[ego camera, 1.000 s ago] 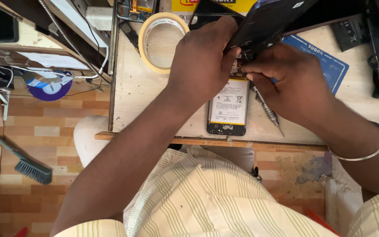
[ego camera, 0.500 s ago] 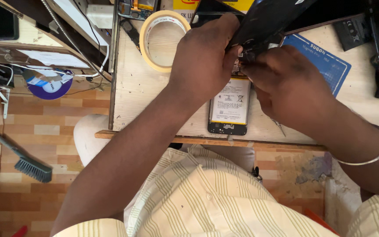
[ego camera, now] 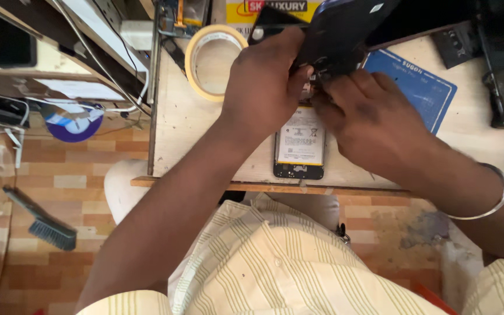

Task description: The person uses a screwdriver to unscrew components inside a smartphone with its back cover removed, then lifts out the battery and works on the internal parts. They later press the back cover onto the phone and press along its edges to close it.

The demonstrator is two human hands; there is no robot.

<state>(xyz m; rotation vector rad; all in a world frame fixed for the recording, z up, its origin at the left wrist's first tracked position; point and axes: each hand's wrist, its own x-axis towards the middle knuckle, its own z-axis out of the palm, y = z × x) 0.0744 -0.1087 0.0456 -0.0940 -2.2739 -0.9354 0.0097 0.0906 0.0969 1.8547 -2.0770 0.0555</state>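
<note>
Centre frame: opened black phone with white battery [ego camera: 300, 143] on pale wooden table [ego camera: 176, 140], long axis vertical. We see left hand [ego camera: 263, 87] gripping black back cover [ego camera: 339, 29]; right hand [ego camera: 368, 119] fingers pinched at phone's top.

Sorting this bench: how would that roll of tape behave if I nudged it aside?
The roll of tape lies flat on the table, so it would likely slide rather than roll. It looks like a thin hollow ring, probably light. Stood on edge, it could roll off.
</note>
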